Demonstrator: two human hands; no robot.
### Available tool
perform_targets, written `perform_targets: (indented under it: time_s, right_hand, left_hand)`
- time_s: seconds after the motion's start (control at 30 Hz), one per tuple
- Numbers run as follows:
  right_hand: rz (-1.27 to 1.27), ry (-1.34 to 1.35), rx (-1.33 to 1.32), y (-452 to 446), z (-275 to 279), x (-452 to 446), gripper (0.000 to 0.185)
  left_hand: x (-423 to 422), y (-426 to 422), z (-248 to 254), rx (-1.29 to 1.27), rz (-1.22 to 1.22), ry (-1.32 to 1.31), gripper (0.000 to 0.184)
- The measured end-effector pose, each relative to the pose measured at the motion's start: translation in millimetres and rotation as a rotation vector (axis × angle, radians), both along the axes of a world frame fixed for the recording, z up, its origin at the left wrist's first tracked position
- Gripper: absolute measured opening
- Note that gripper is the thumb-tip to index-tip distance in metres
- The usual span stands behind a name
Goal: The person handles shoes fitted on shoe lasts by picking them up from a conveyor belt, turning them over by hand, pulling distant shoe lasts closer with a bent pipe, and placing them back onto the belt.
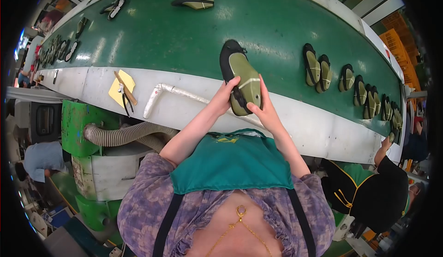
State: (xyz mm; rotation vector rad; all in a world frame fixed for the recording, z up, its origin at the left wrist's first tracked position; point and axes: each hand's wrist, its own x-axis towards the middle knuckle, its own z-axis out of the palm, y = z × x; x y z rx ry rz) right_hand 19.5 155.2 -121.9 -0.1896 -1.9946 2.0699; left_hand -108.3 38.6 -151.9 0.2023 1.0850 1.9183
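Note:
An olive-green and black shoe upper (248,74) is held up over the near edge of the green belt, its black end pointing away from me. My left hand (223,96) grips its left side, with the thumb on top near the opening. On the other side, my right hand (267,111) has its fingers along the edge and its thumb pressed on the green heel part. Pale lines and a small dark round spot mark the green surface. Both hands hide parts of its sides, and its underside is out of sight.
Green shoes (312,67) stand along the belt (175,40) at right, with others at left and one shoe (194,2) at the far middle. Pliers (123,93) lie on yellow paper (113,90). A wrapped white pipe (152,100) crosses the ledge. A co-worker (378,192) is at right.

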Motion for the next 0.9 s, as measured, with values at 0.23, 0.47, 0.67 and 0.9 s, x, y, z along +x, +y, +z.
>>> perform_targets:
  time_s: [0.23,0.47,0.67,0.9]
  right_hand:
    - [0.099,-0.095,-0.001,0,-34,-3,0.092]
    - [0.034,-0.012,0.104,-1,-48,2,0.096]
    - [0.017,-0.025,0.152,2,-52,4,0.097]
    - [-0.049,-0.065,0.055,8,-60,8,0.075]
  left_hand:
    - [-2,-17,7,-0.023,0.007,0.471,0.067]
    - [-1,-21,22,0.101,-0.128,0.596,0.081]
    - [-4,-21,17,0.106,-0.192,0.541,0.081]
    - [-6,-12,12,-0.208,-0.165,0.459,0.061]
